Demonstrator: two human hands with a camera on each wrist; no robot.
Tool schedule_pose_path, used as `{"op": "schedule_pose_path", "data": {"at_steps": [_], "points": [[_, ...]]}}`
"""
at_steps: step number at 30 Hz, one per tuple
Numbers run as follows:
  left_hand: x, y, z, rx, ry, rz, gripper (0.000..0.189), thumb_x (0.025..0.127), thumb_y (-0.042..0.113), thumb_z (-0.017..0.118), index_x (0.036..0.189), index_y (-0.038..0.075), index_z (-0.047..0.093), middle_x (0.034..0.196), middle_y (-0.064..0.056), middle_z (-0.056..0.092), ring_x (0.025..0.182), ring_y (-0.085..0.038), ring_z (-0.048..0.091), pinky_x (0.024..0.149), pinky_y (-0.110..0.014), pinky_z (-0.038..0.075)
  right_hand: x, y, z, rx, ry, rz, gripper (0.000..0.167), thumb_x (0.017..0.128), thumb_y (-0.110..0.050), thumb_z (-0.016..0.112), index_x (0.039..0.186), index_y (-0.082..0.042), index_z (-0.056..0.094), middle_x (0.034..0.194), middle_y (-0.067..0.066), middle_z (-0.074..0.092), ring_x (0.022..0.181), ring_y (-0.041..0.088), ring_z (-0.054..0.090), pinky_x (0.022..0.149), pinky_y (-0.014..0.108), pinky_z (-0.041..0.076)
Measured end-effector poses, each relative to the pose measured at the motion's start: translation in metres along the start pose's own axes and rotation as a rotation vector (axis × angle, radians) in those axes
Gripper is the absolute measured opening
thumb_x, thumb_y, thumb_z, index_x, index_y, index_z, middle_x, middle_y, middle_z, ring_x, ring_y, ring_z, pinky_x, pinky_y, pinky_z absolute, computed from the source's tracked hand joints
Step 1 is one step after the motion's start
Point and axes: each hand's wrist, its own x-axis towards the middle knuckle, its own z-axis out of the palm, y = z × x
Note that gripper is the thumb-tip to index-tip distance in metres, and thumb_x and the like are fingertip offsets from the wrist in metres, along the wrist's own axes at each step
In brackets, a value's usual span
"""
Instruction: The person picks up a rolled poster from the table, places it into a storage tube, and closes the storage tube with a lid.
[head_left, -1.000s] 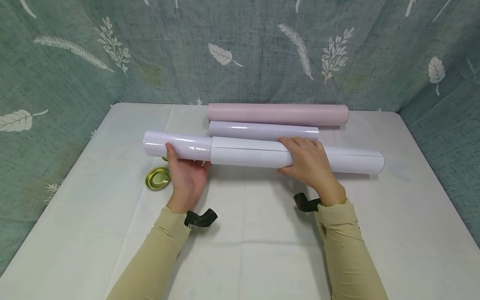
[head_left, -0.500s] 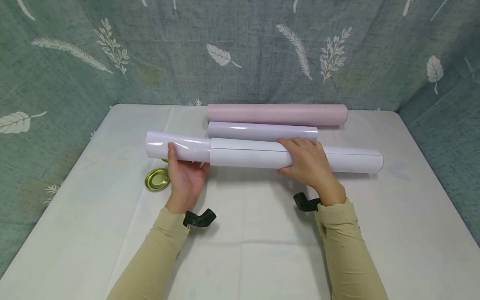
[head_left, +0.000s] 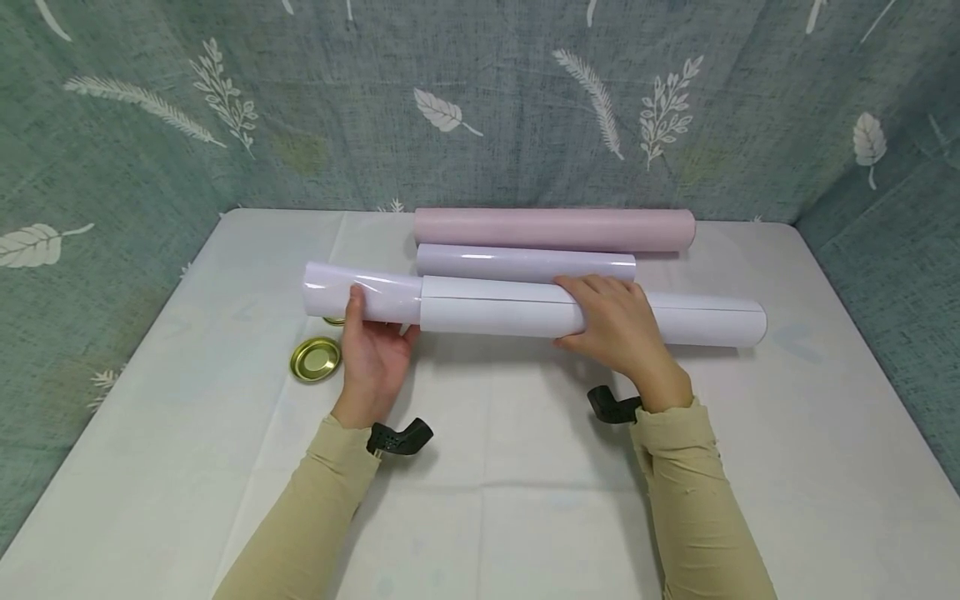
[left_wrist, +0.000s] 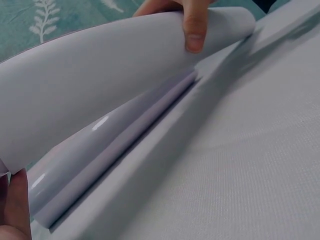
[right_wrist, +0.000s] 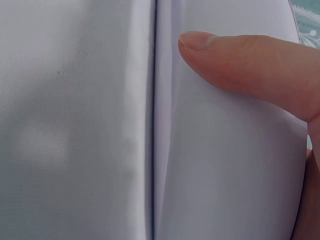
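Clock: set on the tabletop seen from the head, twelve at the far edge, six toward the person.
Left hand [head_left: 375,367]: gripping the glossy pale-lilac cylinder [head_left: 326,289], thumb on its near face, other fingers passing underneath; one fingertip meets the lower rim of the white roll.
Right hand [head_left: 615,325]: clamped over the matte white paper-like roll [head_left: 498,307] from above, thumb on the near side, fingers over the far side.
Joined rolls: held crosswise over the table's middle; the pale-lilac cylinder sticks out at nine o'clock from the white roll, which reaches toward three.
White surface: a thin lengthwise line runs along it; in the right wrist view the thumb lies against it. Whether its three o'clock end touches the table cannot be told.
Behind, at twelve: a second glossy lilac roll [head_left: 525,261] lies just beyond the white roll, and past it a longer dusty-pink roll [head_left: 555,229].
Gold pieces: a shallow round gold metallic dish [head_left: 315,359] sits at nine o'clock, just beside the left hand; a second gold piece [head_left: 334,321] beyond it is mostly hidden by the pale-lilac cylinder.
Ground: white tablecloth [head_left: 495,525].
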Motion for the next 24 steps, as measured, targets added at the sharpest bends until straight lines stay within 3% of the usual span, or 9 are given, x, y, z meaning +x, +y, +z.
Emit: {"op": "schedule_pose_path", "data": {"at_steps": [24], "points": [[0.0001,-0.002,-0.0023,0.075,-0.015,0.016,0.053,0.084,0.036,0.06,0.124,0.015,0.032,0.119,-0.004,0.04,0.11,-0.02,0.042,0.093,-0.037,0.035,0.0002,-0.0016,0.0,-0.011,0.009,-0.007,0.081,0.059,-0.045,0.078,0.129,-0.022,0.044,0.117,0.002,0.054,0.109,0.023,0.047,0.087,0.047,0.03]]}}
